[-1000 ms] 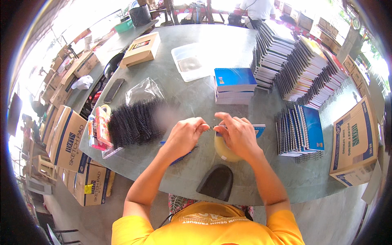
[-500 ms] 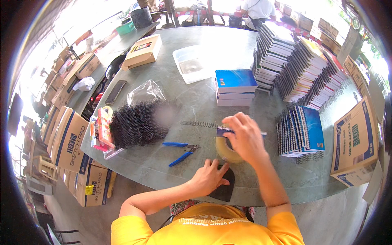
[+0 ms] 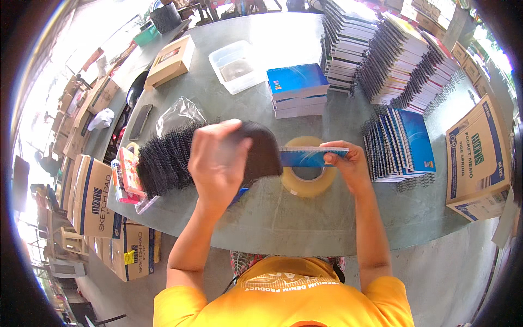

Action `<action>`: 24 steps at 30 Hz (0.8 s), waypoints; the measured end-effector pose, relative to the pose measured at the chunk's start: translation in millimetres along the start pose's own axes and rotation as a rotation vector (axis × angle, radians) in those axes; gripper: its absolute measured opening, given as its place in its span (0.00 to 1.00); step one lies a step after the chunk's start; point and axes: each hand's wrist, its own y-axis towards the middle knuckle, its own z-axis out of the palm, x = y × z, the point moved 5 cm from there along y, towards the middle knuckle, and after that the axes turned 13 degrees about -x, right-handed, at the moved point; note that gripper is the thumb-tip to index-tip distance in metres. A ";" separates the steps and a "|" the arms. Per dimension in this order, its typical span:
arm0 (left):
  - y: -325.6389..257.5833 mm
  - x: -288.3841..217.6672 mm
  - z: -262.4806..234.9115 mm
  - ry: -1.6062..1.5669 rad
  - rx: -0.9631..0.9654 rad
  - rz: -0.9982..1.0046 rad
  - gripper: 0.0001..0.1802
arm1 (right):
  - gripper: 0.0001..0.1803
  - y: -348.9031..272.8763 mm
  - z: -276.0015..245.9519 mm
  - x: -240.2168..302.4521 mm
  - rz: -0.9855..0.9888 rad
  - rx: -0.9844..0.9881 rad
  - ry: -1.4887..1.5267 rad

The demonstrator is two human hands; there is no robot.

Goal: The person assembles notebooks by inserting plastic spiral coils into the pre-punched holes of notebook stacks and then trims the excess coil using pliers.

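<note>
My left hand (image 3: 215, 163), smeared a little by motion, grips a dark, flat, round-edged pad (image 3: 262, 150) lifted off the table. The pad's right edge meets the left end of a small blue notebook (image 3: 305, 158). Pinched at its right end by my right hand (image 3: 348, 163), that notebook lies over a wide roll of clear tape (image 3: 309, 189). Whether a coil runs through its edge is hidden by the pad. Only a bit of the cutting pliers' blue handle (image 3: 238, 196) shows below my left hand. A heap of black spiral coils (image 3: 163, 158) lies left of it.
Unbound blue notebooks (image 3: 299, 82) are stacked beyond the tape. To the right stand spiral-bound blue notebooks (image 3: 417, 136), with tall stacks of spiral notebooks (image 3: 389, 57) behind. A clear plastic tub (image 3: 234, 65) sits far off. Cardboard boxes (image 3: 476, 158) flank the table.
My left hand has picked the dark pad up from the table's near edge and brought it to the notebook's left end. My right hand has shifted to the notebook's right end.
</note>
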 end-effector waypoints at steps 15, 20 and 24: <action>-18.5 -14.4 27.5 -0.070 0.302 0.201 0.18 | 0.15 -8.1 10.3 4.1 -0.082 0.184 -0.097; -29.4 -23.9 45.6 -0.018 0.410 0.176 0.17 | 0.17 -7.6 11.3 4.1 -0.033 0.153 -0.123; 13.9 -22.5 21.5 -0.076 0.122 0.059 0.17 | 0.18 -10.5 7.5 5.1 -0.015 0.170 -0.156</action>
